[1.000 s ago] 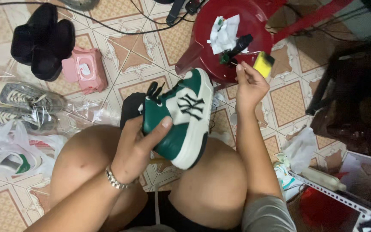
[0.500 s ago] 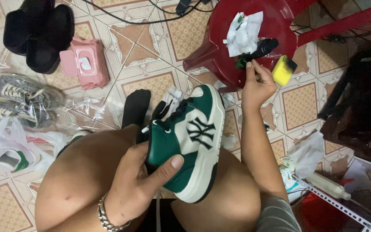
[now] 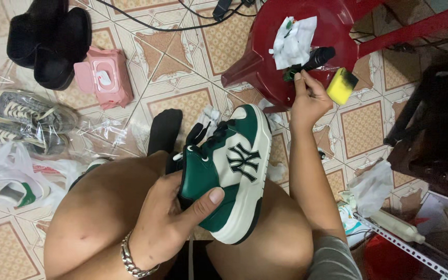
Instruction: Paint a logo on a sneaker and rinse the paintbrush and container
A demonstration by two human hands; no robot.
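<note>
While the left hand grips a green-and-cream sneaker by the heel, thumb pressed along its side, above the knees, the right hand reaches to a red stool, fingers pinched on a black brush beside a yellow sponge and a crumpled white cloth.

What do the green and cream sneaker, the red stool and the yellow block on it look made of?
Green and cream sneaker, gripped by the left hand: smooth leather or synthetic look, soft sheen on the green panels, matte rubbery cream sole.
Red stool: moulded plastic, glossy with glare.
Yellow block, beside the right hand: likely foam sponge, matte, dark-stained top.
</note>
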